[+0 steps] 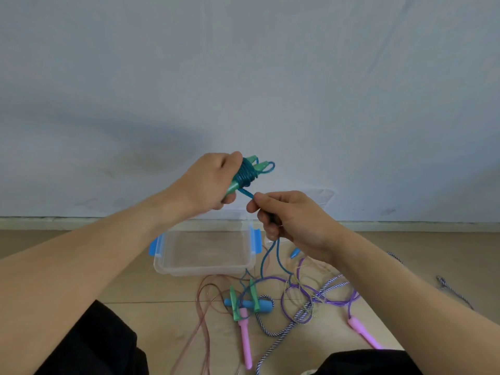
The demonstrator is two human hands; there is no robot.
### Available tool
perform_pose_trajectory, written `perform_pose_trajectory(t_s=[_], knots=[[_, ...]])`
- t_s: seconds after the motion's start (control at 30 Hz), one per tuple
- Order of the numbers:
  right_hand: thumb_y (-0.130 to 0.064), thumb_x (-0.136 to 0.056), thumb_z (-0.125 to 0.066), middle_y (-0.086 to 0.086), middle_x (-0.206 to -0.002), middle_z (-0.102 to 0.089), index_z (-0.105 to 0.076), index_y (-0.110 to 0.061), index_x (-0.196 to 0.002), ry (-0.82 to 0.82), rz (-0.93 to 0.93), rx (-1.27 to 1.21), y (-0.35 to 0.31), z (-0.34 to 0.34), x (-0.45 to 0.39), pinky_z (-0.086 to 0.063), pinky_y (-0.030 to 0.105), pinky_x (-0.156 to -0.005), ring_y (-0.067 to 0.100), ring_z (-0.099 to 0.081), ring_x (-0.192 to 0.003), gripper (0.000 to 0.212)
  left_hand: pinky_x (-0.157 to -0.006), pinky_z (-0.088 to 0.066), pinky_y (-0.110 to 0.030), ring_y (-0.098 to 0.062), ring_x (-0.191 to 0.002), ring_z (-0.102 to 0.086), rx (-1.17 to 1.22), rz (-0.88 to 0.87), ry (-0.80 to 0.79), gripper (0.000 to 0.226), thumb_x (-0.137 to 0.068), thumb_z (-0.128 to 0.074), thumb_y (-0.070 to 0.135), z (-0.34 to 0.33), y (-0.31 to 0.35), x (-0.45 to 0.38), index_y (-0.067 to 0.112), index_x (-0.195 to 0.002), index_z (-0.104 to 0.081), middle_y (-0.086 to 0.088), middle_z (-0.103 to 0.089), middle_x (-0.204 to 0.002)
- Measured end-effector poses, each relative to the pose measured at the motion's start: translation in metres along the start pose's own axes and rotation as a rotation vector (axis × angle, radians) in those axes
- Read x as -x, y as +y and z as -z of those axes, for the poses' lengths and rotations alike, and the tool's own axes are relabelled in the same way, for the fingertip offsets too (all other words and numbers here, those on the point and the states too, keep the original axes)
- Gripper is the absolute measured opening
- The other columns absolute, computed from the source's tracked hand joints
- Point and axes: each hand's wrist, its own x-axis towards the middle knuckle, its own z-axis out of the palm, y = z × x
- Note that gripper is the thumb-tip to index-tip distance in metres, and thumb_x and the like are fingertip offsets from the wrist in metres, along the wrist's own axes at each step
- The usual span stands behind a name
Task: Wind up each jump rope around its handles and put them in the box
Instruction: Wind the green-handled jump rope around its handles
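A pale blue-grey wall (pixel 243 63) fills the upper half of the view, meeting a light wooden floor (pixel 162 288) at a low baseboard (pixel 405 226) — the person sits on that floor, dark trousers (pixel 92 345) showing at the bottom corners, both bare forearms reaching forward.

The clear plastic box (pixel 173 269) with blue clips stands open on the floor just ahead and appears empty, so by the look of it no rope has gone in yet. What may be its lid (pixel 324 194) leans near the wall behind the right hand, though that is hard to make out.

Work seems to be on the first rope. The left hand (pixel 208 182) is closed around a pair of green handles (pixel 250 169) held together in the air above the box, several turns of blue-green cord (pixel 244 175) already wound tight around them. The right hand (pixel 292 217) has its fingers (pixel 257 203) pinched on the free run of the same cord, which drops from the fist to the floor beside the box — a fair length is left to wind.

Still loose in a tangle on the floor, near the knees: a purple rope (pixel 349 304) with pink handles (pixel 244 339), a blue-and-white striped rope (pixel 303 312) with a blue handle (pixel 243 304), a second pair of green handles (pixel 235 304) lying across it, and a clear pinkish rope (pixel 203 307). By this count at least four ropes remain untouched.
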Motion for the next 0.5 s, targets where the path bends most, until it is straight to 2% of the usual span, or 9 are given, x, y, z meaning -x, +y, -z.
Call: perform_pose_trajectory(t_s=[0.1,0.17,0.23,0.27,0.3,0.37,0.4,0.5], knots=[[-0.022,-0.102,-0.049,-0.004,-0.057,-0.05,-0.07,-0.005,-0.094,0.006,0.024,0.11,-0.002,-0.007,0.002,-0.039,0.02,-0.054,0.013,-0.042,-0.05,0.028,-0.059,-0.042,-0.039,-0.032,-0.062,-0.056,-0.47,-0.244,0.129,0.04,-0.106,-0.031,0.035,-0.007,-0.007,0.002,0.012,-0.075,-0.043,-0.001,-0.047,-0.058],[-0.023,-0.099,-0.054,-0.01,-0.05,-0.05,-0.071,-0.007,-0.089,0.001,0.088,0.384,-0.004,-0.007,0.004,-0.036,0.013,-0.05,0.007,-0.042,-0.046,0.025,-0.066,-0.045,-0.043,-0.036,-0.074,-0.058,-0.751,-0.264,0.119,0.03,-0.107,-0.03,0.026,-0.011,-0.011,0.001,0.013,-0.085,-0.047,-0.004,-0.051,-0.072],[-0.026,-0.096,-0.057,-0.003,-0.052,-0.052,-0.069,-0.007,-0.084,-0.071,0.177,0.723,-0.006,-0.004,0.006,-0.032,0.014,-0.049,0.006,-0.04,-0.047,0.026,-0.069,-0.044,-0.039,-0.037,-0.088,-0.06,-0.955,-0.127,0.001,0.029,-0.106,-0.029,0.022,-0.013,-0.016,0.0,0.009,-0.102,-0.054,-0.014,-0.059,-0.095],[-0.027,-0.097,-0.057,0.002,-0.057,-0.055,-0.069,-0.006,-0.085,-0.099,0.223,0.865,-0.004,-0.001,0.006,-0.032,0.018,-0.051,0.008,-0.039,-0.05,0.027,-0.068,-0.044,-0.037,-0.035,-0.088,-0.061,-1.03,-0.02,-0.123,0.031,-0.106,-0.029,0.023,-0.014,-0.018,0.001,0.006,-0.106,-0.055,-0.017,-0.061,-0.1],[-0.028,-0.097,-0.057,0.006,-0.061,-0.058,-0.07,-0.007,-0.087,-0.102,0.253,0.957,-0.003,0.003,0.006,-0.033,0.02,-0.054,0.011,-0.039,-0.052,0.026,-0.065,-0.046,-0.037,-0.033,-0.08,-0.062,-1.058,0.083,-0.271,0.034,-0.106,-0.029,0.026,-0.015,-0.02,0.002,0.005,-0.105,-0.055,-0.017,-0.064,-0.096],[-0.027,-0.096,-0.058,0.007,-0.067,-0.063,-0.073,-0.011,-0.09,-0.075,0.281,0.982,0.0,0.012,0.004,-0.038,0.023,-0.057,0.014,-0.045,-0.056,0.023,-0.052,-0.047,-0.029,-0.023,-0.05,-0.054,-0.893,0.255,-0.523,0.044,-0.106,-0.027,0.039,-0.02,-0.022,0.006,0.009,-0.096,-0.057,-0.011,-0.065,-0.069],[-0.026,-0.095,-0.06,0.006,-0.069,-0.066,-0.074,-0.012,-0.09,-0.063,0.287,0.932,0.0,0.016,0.004,-0.042,0.025,-0.06,0.014,-0.049,-0.058,0.02,-0.047,-0.04,-0.023,-0.019,-0.04,-0.045,-0.763,0.317,-0.577,0.048,-0.105,-0.026,0.046,-0.023,-0.022,0.008,0.012,-0.09,-0.056,-0.006,-0.06,-0.058],[-0.017,-0.092,-0.065,-0.002,-0.067,-0.068,-0.075,-0.012,-0.087,-0.022,0.272,0.686,-0.007,0.029,0.005,-0.049,0.023,-0.061,0.006,-0.057,-0.059,0.012,-0.041,-0.024,-0.017,-0.014,-0.033,-0.031,-0.394,0.367,-0.686,0.063,-0.102,-0.017,0.06,-0.027,-0.018,0.01,0.013,-0.084,-0.056,-0.004,-0.051,-0.049]])
